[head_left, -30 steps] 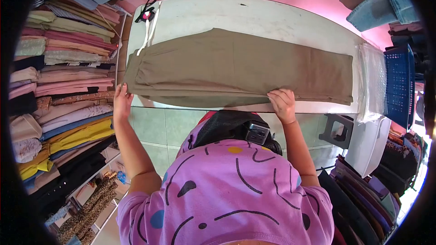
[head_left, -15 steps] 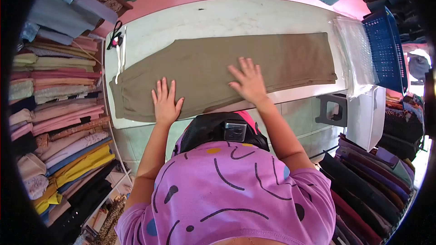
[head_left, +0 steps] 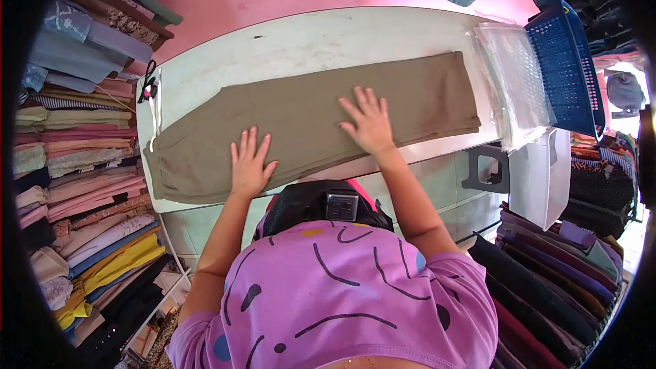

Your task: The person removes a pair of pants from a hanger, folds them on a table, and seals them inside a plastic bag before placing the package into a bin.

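A pair of olive-brown trousers (head_left: 307, 109), folded lengthwise, lies across the white table (head_left: 328, 34) with its gathered waistband at the left. My left hand (head_left: 252, 167) rests flat on the lower edge of the cloth, fingers spread. Further right, my right hand (head_left: 370, 123) lies on the middle of the leg part, palm down with its fingers apart. White drawstrings (head_left: 157, 119) stretch up from the waistband, near black-handled scissors (head_left: 148, 82) at the table's left end.
Clear plastic bags (head_left: 509, 82) and a blue basket (head_left: 564, 68) occupy the right end. Folded clothes (head_left: 89, 164) fill shelves at the left. A grey stool (head_left: 486, 169) and white box (head_left: 540, 178) stand below right, near hanging garments (head_left: 547, 266).
The view has shifted, so the table and trousers appear further left and tilted. Relative to the cloth, my left hand sits slightly further right; both hands stay flat on the trousers.
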`<state>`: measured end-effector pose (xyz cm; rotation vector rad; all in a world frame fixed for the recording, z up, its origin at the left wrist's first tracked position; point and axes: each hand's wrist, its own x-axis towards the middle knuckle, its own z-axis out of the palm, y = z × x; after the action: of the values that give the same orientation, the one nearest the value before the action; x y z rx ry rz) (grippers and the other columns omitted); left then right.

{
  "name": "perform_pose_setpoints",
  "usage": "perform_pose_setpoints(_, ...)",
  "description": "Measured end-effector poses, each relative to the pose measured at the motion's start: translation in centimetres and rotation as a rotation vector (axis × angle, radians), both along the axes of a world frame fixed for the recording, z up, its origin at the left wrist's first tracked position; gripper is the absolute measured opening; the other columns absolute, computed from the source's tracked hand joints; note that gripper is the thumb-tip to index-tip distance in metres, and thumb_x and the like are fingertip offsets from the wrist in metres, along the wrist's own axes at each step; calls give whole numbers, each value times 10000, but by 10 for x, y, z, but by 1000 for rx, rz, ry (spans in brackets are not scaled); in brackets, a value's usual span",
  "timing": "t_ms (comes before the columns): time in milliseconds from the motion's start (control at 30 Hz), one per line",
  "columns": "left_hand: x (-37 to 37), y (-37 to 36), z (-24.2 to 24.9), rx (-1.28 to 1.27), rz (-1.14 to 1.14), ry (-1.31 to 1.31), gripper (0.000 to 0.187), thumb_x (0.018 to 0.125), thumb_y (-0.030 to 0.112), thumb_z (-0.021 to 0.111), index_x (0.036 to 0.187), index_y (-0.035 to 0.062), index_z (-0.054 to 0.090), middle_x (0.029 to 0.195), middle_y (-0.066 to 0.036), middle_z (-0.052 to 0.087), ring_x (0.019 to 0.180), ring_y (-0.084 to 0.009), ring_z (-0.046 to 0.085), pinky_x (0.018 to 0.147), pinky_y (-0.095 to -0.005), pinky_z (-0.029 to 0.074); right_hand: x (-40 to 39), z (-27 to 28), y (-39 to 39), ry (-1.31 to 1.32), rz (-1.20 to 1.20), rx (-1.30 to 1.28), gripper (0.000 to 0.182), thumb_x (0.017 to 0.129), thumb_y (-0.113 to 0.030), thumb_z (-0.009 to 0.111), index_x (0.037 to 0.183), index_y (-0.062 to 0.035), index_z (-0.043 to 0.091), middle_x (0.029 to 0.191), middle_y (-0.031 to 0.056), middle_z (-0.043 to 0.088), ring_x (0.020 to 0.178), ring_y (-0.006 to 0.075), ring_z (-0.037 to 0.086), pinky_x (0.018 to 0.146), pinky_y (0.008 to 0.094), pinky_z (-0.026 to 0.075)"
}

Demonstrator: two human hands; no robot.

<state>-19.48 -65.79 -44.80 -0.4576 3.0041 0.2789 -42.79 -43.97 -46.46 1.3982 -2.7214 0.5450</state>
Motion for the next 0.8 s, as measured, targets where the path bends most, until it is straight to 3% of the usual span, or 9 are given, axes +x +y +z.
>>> perform_pose_setpoints(200,31,-23,-5,-85,289,22,636,836,399,534,1394,191,312,1480,-131,170,1357,-347,151,1047,-574,125,-116,-30,186,150,-715,208,532,875,-510,424,1360,-299,364,1453,108,261,1316,371,239,981,624,214)
perform_pose_setpoints(333,38,-16,-24,-196,548,77,592,880,417,465,1405,205,292,1482,-135,162,1358,-363,129,1034,-601,118,-139,-7,240,-140,-1103,460,587,878,-534,398,1403,-313,255,1462,122,229,1342,377,178,988,678,136)
perform_pose_setpoints(400,42,-9,-30,-161,713,130,592,878,398,480,1405,207,291,1485,-129,154,1359,-371,119,1026,-613,120,-136,-11,248,-31,-1049,195,564,889,-517,386,1399,-309,264,1459,118,237,1341,370,183,985,675,149)
perform_pose_setpoints(467,53,-4,-35,-188,773,129,591,876,355,497,1405,200,286,1474,-176,152,1353,-380,131,1018,-621,130,-129,-29,244,-32,-1003,221,548,896,-500,383,1396,-304,274,1454,117,249,1335,367,200,980,669,169)
perform_pose_setpoints(533,78,-7,-52,-242,1062,346,614,858,291,541,1406,200,281,1453,-235,149,1341,-403,133,1020,-613,137,-121,-43,240,-50,-940,241,532,902,-484,379,1392,-299,284,1448,116,261,1330,363,217,976,663,189)
perform_pose_setpoints(600,98,-15,-56,-262,1276,297,659,827,185,592,1402,123,275,1419,-270,210,1314,-387,228,1034,-530,219,-121,-46,238,88,-959,206,510,913,-459,362,1389,-291,293,1435,113,286,1317,356,246,964,650,229)
perform_pose_setpoints(667,119,-28,-61,505,1464,1093,685,799,108,615,1378,12,262,1391,-242,289,1238,-325,375,999,-421,328,-122,-47,238,110,-964,237,504,914,-458,353,1385,-287,302,1429,113,296,1299,354,272,946,645,257)
perform_pose_setpoints(700,118,-34,-59,375,1603,1097,698,783,94,635,1345,-79,258,1321,-220,391,1145,-281,467,949,-355,388,-122,-47,239,110,-955,232,505,914,-459,353,1385,-285,303,1428,112,297,1297,355,275,943,647,257)
perform_pose_setpoints(800,120,-59,-46,174,1562,938,716,759,144,684,1306,-108,297,1259,-215,457,1112,-296,490,953,-357,385,-123,-44,242,105,-921,206,506,912,-460,362,1385,-289,303,1425,116,295,1295,358,270,943,651,247)
